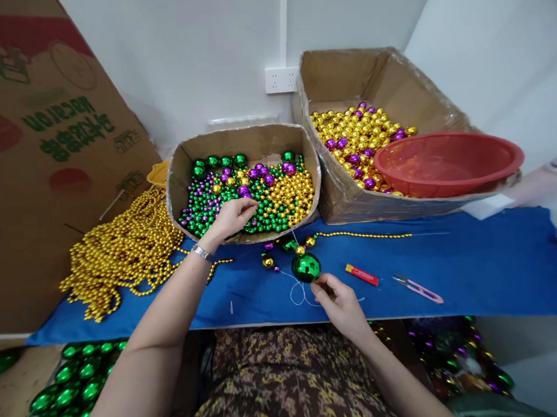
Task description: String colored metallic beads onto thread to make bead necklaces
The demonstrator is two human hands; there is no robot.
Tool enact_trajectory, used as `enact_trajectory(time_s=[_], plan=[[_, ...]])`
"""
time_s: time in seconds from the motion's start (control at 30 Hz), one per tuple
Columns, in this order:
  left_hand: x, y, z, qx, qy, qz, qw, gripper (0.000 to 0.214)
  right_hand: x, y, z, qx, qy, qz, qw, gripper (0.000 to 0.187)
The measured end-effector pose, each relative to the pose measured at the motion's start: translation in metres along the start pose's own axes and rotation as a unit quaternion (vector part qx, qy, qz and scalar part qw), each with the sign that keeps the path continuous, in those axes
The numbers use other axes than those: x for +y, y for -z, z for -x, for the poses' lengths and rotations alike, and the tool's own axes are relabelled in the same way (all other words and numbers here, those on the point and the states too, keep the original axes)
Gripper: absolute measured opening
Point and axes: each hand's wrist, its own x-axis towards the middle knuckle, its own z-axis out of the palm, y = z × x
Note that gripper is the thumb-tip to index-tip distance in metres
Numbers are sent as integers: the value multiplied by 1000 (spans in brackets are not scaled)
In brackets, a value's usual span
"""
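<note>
My left hand [236,217] reaches over the front of a cardboard box [241,135] of small green, purple and gold beads [269,206]. Its fingertips are pinched together; whatever is between them is hidden. My right hand [341,302] pinches the lower right edge of a large shiny green bead [306,268] above the blue cloth. A gold bead [300,250] sits on top of it, with a thin thread rising from there. Beside it lie several strung purple, green and gold beads [268,262]. A white thread [299,295] loops on the cloth below.
Gold bead strands [125,249] are heaped at the left. A bigger box [354,207] holds gold and purple beads and a red basin [450,163]. A red and yellow stick-shaped item [362,274] and pink thread snips [420,288] lie right on the blue cloth [494,264].
</note>
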Motion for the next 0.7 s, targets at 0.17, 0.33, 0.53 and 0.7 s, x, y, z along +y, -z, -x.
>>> enact_trajectory(time_s=[0.17, 0.33, 0.53, 0.7], plan=[[-9, -4, -2, 72, 53, 13, 996, 16, -3, -2, 0, 1, -8, -9, 1000, 30], [-5, -17, -7, 1, 27, 15, 1000, 17, -5, -4, 0, -3, -10, -7, 1000, 29], [12, -21, -2, 21, 9, 30, 999, 23, -7, -1, 0, 3, -16, 12, 1000, 30], [35, -20, 17, 14, -7, 152, 988, 20, -2, -4, 0, -1, -13, 13, 1000, 29]])
